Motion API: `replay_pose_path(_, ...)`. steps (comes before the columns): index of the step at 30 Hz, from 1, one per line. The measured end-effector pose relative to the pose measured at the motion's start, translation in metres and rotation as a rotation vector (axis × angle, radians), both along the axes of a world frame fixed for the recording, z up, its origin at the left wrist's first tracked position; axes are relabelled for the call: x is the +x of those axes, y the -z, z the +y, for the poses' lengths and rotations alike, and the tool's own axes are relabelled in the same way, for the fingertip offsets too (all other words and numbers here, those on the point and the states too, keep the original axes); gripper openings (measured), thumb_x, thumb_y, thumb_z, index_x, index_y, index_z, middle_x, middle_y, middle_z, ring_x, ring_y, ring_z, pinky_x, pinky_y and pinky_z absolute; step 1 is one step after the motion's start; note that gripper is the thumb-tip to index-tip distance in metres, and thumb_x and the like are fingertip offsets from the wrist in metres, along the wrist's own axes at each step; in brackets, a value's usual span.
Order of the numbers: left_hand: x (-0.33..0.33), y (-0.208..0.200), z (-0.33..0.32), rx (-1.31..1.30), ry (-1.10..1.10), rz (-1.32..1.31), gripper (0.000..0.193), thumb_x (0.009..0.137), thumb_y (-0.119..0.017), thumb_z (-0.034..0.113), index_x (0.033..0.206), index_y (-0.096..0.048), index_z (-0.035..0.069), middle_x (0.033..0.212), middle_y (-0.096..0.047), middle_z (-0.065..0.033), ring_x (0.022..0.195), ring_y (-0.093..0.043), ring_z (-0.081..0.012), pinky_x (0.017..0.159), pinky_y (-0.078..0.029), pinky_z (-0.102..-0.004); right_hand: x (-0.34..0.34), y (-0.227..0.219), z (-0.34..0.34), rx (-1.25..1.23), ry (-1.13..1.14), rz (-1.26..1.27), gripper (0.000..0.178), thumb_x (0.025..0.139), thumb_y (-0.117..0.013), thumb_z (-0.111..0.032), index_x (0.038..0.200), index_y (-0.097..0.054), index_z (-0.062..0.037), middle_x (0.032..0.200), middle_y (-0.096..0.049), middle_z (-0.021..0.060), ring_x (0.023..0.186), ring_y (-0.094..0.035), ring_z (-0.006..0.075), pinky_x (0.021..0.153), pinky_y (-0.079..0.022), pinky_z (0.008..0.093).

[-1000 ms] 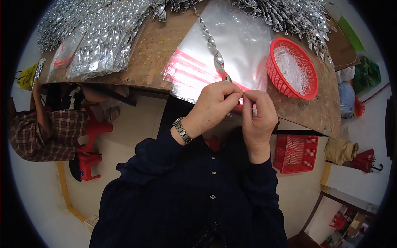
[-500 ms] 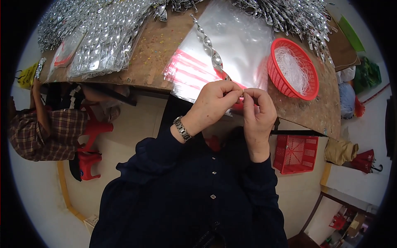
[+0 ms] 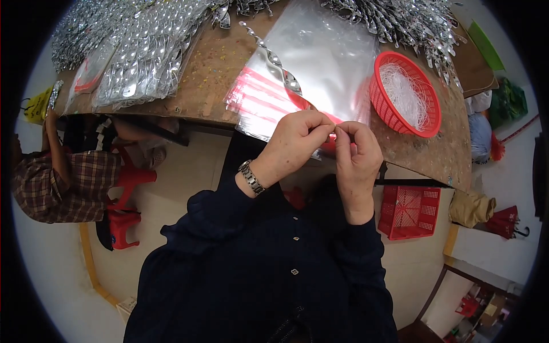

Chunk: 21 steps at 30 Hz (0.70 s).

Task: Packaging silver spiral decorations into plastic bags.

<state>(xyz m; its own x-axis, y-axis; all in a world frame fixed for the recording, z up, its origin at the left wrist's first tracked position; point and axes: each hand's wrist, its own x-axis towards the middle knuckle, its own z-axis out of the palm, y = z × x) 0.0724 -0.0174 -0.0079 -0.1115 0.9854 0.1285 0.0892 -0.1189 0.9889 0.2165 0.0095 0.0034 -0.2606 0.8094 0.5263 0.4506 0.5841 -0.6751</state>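
Note:
A shiny silver twisted spiral strip [image 3: 292, 84] slants up and left from my left hand [image 3: 294, 140], its lower end hidden by the fingers. My left hand is closed on it, thumb and forefinger pinched. Right beside them, my right hand [image 3: 359, 154] is closed in a pinch too, the fingertips of both hands almost touching. Whatever sits between the right fingertips is too small to make out. Under the strip lies a stack of clear plastic bags [image 3: 320, 46] with red-pink bands, reaching the front edge of the wooden table [image 3: 220, 63].
A red basket [image 3: 378, 97] of fine clear threads [image 3: 403, 94] stands right of the bags. Bagged silver spirals [image 3: 146, 68] lie left, loose ones [image 3: 400, 26] at the back right. Below the table's right side is a red crate [image 3: 409, 214]. A person in a plaid shirt [image 3: 86, 183] sits left.
The upper end of the spiral strip has swung to the left. Both hands stay in nearly the same place, still pinched together.

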Motion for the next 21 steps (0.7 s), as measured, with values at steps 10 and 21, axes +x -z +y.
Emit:
replay_pose_path(10,-0.002,0.004,0.002,-0.014,0.026,-0.080,0.023,0.089,-0.058,0.018,0.092,-0.067,-0.003,0.076,-0.065,-0.0068,0.071,-0.059,-0.0110,0.065,-0.046,-0.0259,0.004,0.007,0.004,-0.288,-0.128,0.283,0.005,0.092,-0.057,-0.002,0.093,-0.060,0.0015,0.088,-0.061,0.0042,0.079,-0.056,0.0100,0.071,-0.045,0.0232)
replay_pose_path(21,-0.004,-0.008,-0.001,-0.021,0.114,-0.089,0.018,0.090,-0.060,0.014,0.094,-0.066,-0.002,0.080,-0.064,-0.0024,0.075,-0.056,-0.0081,0.068,-0.045,-0.0233,0.010,0.000,0.007,-0.557,-0.222,0.526,0.009,0.095,-0.052,-0.006,0.097,-0.059,-0.0004,0.095,-0.061,0.0028,0.081,-0.052,0.0057,0.073,-0.043,0.0204)
